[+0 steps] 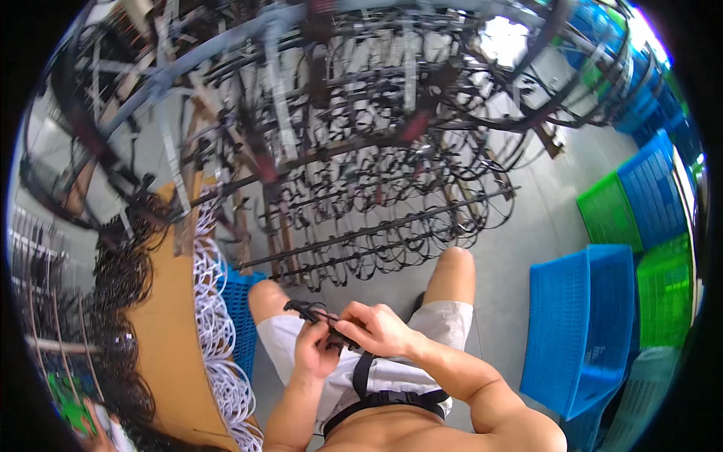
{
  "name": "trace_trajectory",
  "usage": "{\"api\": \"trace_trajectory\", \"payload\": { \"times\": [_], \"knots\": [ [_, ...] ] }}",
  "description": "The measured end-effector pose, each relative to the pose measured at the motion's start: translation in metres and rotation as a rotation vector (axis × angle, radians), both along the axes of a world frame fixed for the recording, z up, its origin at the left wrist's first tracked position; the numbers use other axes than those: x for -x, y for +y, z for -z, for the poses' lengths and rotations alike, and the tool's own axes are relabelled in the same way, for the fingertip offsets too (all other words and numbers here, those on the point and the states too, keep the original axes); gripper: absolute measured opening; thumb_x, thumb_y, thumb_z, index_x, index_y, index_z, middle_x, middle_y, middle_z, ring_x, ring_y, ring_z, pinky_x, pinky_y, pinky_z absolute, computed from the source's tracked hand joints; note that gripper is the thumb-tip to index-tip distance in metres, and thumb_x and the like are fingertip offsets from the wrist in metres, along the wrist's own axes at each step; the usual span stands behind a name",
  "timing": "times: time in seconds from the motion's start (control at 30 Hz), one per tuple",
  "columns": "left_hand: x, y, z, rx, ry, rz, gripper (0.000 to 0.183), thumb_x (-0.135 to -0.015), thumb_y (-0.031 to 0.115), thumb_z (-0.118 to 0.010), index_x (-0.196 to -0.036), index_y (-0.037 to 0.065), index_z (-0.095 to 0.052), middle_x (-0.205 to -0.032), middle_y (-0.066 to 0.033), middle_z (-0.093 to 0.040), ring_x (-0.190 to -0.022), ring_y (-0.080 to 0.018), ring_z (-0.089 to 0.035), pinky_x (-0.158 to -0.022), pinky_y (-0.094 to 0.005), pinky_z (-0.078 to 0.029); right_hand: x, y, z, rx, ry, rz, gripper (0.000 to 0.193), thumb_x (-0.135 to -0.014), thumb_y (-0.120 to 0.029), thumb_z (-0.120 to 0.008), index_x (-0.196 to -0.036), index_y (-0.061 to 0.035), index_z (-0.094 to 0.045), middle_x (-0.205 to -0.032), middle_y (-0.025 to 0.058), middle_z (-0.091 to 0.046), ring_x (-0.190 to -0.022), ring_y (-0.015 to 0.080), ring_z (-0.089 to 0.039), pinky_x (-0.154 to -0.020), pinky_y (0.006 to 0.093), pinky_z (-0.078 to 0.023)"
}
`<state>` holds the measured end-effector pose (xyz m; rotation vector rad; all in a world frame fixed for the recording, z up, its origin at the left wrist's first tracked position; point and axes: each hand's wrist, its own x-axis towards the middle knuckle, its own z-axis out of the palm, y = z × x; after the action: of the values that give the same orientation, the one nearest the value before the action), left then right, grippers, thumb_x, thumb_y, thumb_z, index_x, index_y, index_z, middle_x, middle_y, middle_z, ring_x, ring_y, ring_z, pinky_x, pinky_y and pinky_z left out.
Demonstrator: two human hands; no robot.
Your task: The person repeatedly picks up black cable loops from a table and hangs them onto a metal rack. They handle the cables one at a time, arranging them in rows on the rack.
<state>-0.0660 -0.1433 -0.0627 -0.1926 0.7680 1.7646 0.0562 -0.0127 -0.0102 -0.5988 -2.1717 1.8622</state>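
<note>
A small bundle of black cable (pixel 303 307) is held above my lap, between my two hands. My left hand (pixel 316 352) is closed around its lower part, and one end sticks out past the fingertips. From the right, the bent fingers of my right hand (pixel 374 329) pinch the same bundle close to the left thumb. The fingers partly cover the bundle, so its exact form and ends are hard to make out.
A rack (pixel 392 226) hung with many black looped cables stands ahead. White coiled cables (pixel 214 320) line a tan tabletop (pixel 162 331) at left, beside a blue basket (pixel 242 316). Blue crates (pixel 556 328) and green crates (pixel 608 211) stand right. Another person's hand (pixel 98 428) shows lower left.
</note>
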Motion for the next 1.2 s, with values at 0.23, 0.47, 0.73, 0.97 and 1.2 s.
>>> {"api": "trace_trajectory", "payload": {
  "times": [0.23,0.47,0.73,0.97,1.2],
  "knots": [
    [-0.026,0.011,-0.004,-0.398,0.347,0.096,0.053,-0.083,0.011,-0.061,-0.133,0.017,-0.043,-0.082,-0.0073,-0.052,-0.078,-0.0218,-0.052,-0.079,-0.0426,-0.046,-0.116,0.03,0.0,0.265,0.334,0.721,0.011,-0.096,-0.009,-0.046,-0.101,-0.001,-0.05,-0.081,0.0066,-0.055,-0.059,0.0114,-0.053,-0.052,0.0236,-0.043],
    [-0.036,0.065,0.008,-0.15,1.256,0.283,0.018,-0.075,0.003,-0.068,-0.07,0.003,-0.052,-0.073,-0.0055,-0.051,-0.065,-0.0146,-0.051,-0.061,-0.0272,-0.041,-0.106,0.097,0.053,-0.031,0.295,1.159,0.011,-0.098,-0.013,-0.048,-0.102,-0.0035,-0.051,-0.074,-0.0035,-0.047,-0.056,0.0024,-0.038,-0.048,0.0186,-0.032],
    [-0.072,0.145,0.032,0.138,1.533,0.228,0.04,-0.091,0.014,-0.057,-0.129,0.005,-0.047,-0.081,-0.0086,-0.067,-0.063,-0.012,-0.058,-0.062,-0.026,-0.048,-0.062,0.172,0.104,0.0,0.101,1.119,0.026,-0.093,-0.023,-0.057,-0.101,0.0016,-0.058,-0.08,0.0053,-0.06,-0.073,0.0121,-0.052,-0.068,0.0279,-0.045],
    [-0.075,0.162,0.046,0.194,1.633,0.107,0.013,-0.088,0.007,-0.062,-0.101,0.005,-0.061,-0.078,-0.0081,-0.067,-0.059,-0.011,-0.058,-0.055,-0.0236,-0.046,-0.042,0.192,0.096,0.538,0.381,0.962,0.02,-0.092,-0.022,-0.059,-0.099,-0.0025,-0.057,-0.078,0.0001,-0.059,-0.055,0.0045,-0.044,-0.048,0.0195,-0.035],
    [-0.074,0.167,0.044,0.178,1.653,0.092,0.007,-0.09,0.008,-0.061,-0.096,0.006,-0.062,-0.076,-0.0071,-0.066,-0.061,-0.0116,-0.06,-0.056,-0.0245,-0.047,-0.045,0.196,0.097,0.643,0.464,0.966,0.018,-0.093,-0.023,-0.059,-0.097,-0.0052,-0.058,-0.082,0.0013,-0.064,-0.052,0.0021,-0.042,-0.047,0.0172,-0.034]
  ]
}}
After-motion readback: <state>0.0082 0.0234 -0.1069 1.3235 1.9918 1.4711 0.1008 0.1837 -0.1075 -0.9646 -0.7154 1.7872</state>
